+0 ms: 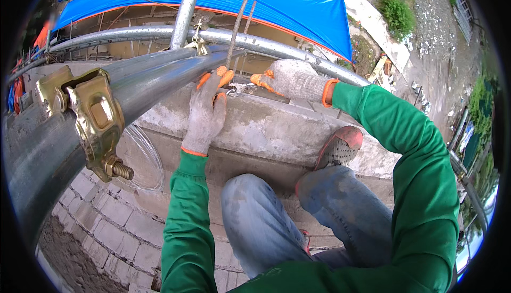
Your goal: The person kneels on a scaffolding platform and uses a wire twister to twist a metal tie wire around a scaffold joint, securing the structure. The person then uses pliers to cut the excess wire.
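My left hand (pixel 207 112), in a grey glove with orange fingertips, has its fingers curled at the lower part of an upright steel rod (pixel 237 34), above a concrete ledge (pixel 271 128). To its right my gloved right hand (pixel 290 80) is closed beside a small silvery metal piece (pixel 242 87); what it grips is unclear. Thick steel scaffold tubes (pixel 154 82) run diagonally at the left, carrying a large gold-coloured clamp (pixel 98 122) with a bolt. A smaller clamp (pixel 199 46) sits on the tube junction beyond my hands.
A coil of thin wire (pixel 146 162) hangs by the left tube. My bent knees and one sandal (pixel 338 149) are at the ledge. A curved rail (pixel 261 45) runs across the far side, with a blue tarp (pixel 229 0) and rubble-strewn ground (pixel 431 37) below. Brickwork (pixel 120 218) lies lower left.
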`<control>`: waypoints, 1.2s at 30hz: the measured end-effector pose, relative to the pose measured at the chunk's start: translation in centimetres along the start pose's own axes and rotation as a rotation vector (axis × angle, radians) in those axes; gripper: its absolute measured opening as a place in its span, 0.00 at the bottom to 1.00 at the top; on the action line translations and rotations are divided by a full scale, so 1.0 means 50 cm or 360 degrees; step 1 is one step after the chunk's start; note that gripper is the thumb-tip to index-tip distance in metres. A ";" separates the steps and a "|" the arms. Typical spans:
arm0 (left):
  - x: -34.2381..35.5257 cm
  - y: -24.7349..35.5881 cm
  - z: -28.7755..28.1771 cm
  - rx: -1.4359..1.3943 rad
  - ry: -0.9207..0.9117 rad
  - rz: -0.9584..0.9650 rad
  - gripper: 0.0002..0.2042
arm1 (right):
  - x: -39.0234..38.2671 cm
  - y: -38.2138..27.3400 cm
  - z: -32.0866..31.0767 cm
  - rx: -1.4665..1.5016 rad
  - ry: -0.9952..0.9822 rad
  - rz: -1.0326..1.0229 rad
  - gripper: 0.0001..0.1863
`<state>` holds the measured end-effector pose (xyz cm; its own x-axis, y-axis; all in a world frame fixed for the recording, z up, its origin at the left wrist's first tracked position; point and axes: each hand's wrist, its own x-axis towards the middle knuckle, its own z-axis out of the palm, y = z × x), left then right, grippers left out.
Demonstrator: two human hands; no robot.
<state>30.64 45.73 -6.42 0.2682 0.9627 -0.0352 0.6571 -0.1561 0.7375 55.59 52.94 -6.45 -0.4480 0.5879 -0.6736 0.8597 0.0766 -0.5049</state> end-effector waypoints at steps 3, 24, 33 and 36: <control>-0.001 0.010 0.000 0.0093 -0.0022 0.0113 0.31 | -0.014 0.014 0.027 -0.0009 0.0124 -0.0128 0.35; 0.011 0.026 0.034 0.0370 0.0102 0.0061 0.36 | 0.054 -0.038 -0.140 -0.1161 0.0297 -0.1080 0.13; 0.002 0.009 0.034 0.0379 0.0045 0.0032 0.38 | 0.062 -0.036 -0.145 -0.0780 -0.0078 -0.0738 0.25; 0.002 0.019 0.029 0.0374 0.0074 0.0068 0.38 | -0.011 0.013 -0.055 -0.0394 0.0100 -0.0414 0.24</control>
<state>32.32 45.36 -6.71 0.2700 0.9625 0.0277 0.7932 -0.2387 0.5603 57.05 54.90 -4.93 -0.6503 0.5706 -0.5014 0.7557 0.4185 -0.5038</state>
